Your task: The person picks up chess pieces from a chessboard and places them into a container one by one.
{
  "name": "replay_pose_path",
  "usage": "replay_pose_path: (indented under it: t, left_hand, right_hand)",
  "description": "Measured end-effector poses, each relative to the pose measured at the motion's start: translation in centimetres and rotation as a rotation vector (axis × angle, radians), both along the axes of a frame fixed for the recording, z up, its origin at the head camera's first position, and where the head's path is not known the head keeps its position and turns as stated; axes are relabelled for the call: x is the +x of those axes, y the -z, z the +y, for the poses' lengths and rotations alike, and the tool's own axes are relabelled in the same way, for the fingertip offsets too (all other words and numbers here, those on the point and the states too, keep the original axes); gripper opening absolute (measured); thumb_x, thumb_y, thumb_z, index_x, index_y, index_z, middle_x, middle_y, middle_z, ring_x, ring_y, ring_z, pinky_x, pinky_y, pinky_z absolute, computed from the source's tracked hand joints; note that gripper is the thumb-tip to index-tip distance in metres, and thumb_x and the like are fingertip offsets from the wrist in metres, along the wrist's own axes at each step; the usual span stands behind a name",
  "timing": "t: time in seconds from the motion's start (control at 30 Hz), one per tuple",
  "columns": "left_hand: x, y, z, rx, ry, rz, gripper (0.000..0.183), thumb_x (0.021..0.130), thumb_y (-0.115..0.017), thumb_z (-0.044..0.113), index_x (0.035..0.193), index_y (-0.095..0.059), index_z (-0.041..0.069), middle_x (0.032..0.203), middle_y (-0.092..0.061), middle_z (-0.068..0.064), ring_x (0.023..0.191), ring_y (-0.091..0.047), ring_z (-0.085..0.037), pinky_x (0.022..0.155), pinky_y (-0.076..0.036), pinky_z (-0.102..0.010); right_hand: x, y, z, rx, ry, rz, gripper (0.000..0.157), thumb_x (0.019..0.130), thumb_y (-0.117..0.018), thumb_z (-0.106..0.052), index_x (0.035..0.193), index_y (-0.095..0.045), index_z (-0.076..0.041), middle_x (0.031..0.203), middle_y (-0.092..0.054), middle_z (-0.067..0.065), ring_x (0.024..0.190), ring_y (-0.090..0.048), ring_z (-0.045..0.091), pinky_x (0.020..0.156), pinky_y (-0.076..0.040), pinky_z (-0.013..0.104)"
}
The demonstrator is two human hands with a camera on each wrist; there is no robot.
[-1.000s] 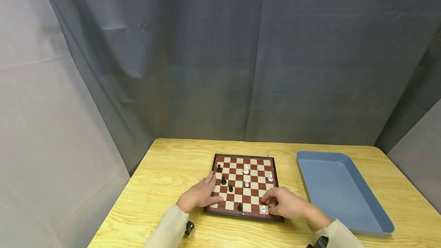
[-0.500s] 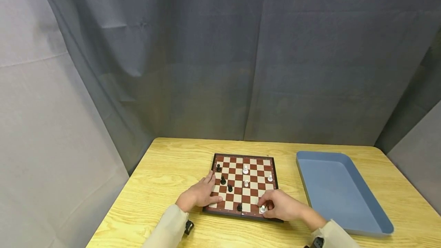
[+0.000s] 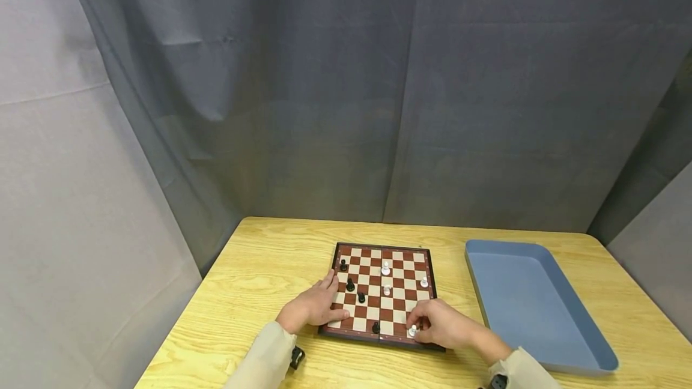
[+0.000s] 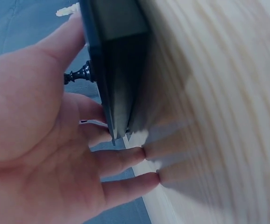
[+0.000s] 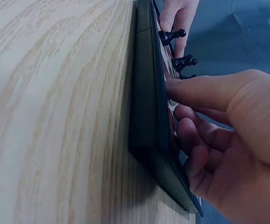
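Note:
A red-and-cream chessboard [image 3: 371,311] in a dark frame lies on the wooden table. My left hand [image 3: 312,304] rests along its left edge, thumb over the squares; in the left wrist view, two straight fingers reach down to the tabletop. Near the board's front right corner, my right hand [image 3: 440,321] pinches a white chess piece [image 3: 413,330] between thumb and curled fingers. That piece is hidden behind the fingers in the right wrist view. Other white pieces [image 3: 385,268] stand on the right half. Several black pieces [image 3: 350,284] stand on the left half, including a black pawn [image 5: 172,36].
A shallow blue-grey tray [image 3: 540,311] lies right of the board, close to my right forearm. Wooden tabletop [image 3: 259,263] surrounds the board. Behind the table hangs a grey curtain [image 3: 335,107].
My right hand has shifted slightly left, and its thumb and fingers have come in around the white chess piece. The left hand stays at the board's edge.

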State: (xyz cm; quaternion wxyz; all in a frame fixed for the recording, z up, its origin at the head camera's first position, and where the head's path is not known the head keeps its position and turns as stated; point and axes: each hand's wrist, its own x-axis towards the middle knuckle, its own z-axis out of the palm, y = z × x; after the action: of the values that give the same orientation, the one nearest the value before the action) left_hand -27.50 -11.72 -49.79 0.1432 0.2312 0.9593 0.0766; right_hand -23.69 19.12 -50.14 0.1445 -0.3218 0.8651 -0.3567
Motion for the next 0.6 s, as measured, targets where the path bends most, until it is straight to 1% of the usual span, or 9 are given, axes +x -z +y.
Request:
replay_pose_path:
  t: [0.23,0.43,0.6]
  left_hand:
    - [0.2,-0.4,0.2,0.029,-0.025,-0.039,0.088,0.090,-0.054,0.055,0.149,-0.021,-0.002,0.156,-0.008,-0.017,0.137,-0.026,-0.036,0.107,-0.030,-0.044]
    - [0.1,-0.6,0.3,0.046,-0.023,-0.059,0.089,0.090,-0.056,0.054,0.148,-0.021,-0.005,0.156,-0.008,-0.018,0.139,-0.021,-0.033,0.108,-0.028,-0.042]
    - [0.0,-0.7,0.3,0.054,-0.017,-0.063,0.090,0.090,-0.056,0.053,0.147,-0.021,-0.006,0.156,-0.007,-0.020,0.140,-0.019,-0.032,0.109,-0.027,-0.041]
  right_hand:
    - [0.2,-0.2,0.1,-0.005,-0.002,-0.009,0.008,0.087,-0.069,-0.013,0.094,-0.069,-0.016,0.082,-0.059,-0.008,0.064,-0.052,0.005,0.056,-0.046,0.023]
    - [0.3,-0.7,0.2,-0.063,0.026,-0.072,0.011,0.087,-0.070,-0.013,0.097,-0.068,-0.011,0.083,-0.062,-0.006,0.066,-0.056,0.009,0.057,-0.048,0.025]
    - [0.2,-1.0,0.4,-0.062,0.051,-0.080,0.012,0.087,-0.069,-0.013,0.099,-0.068,-0.011,0.084,-0.062,-0.005,0.067,-0.056,0.009,0.057,-0.048,0.026]
